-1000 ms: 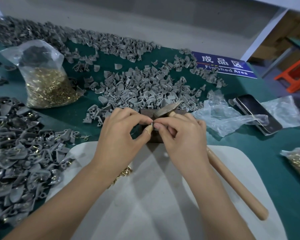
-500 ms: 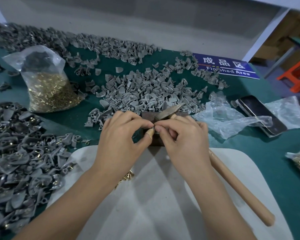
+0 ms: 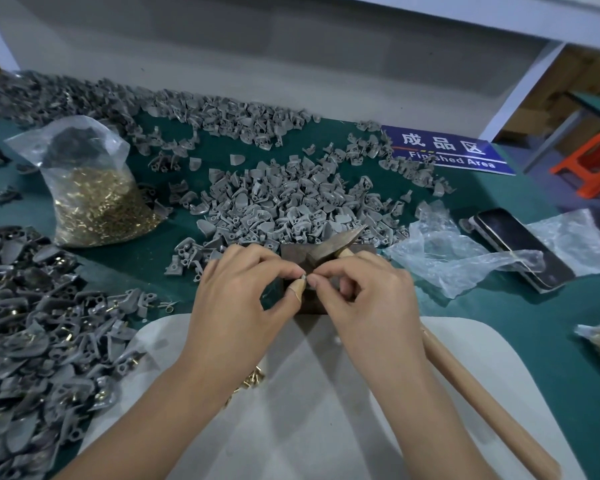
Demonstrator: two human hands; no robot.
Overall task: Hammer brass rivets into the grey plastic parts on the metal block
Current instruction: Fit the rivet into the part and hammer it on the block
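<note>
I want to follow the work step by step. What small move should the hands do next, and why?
Probably set the pinched piece down on the block. Both hands pinch something small just above it, and the hammer lies unheld at the right, so no strike is possible yet.

Both hands (image 3: 305,299) pinch something (tiny) — over metal block (image 3: 293,252).

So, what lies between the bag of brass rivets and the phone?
In the head view, a pile of grey plastic parts and crumpled clear plastic lie between the bag of brass rivets and the phone.
</note>
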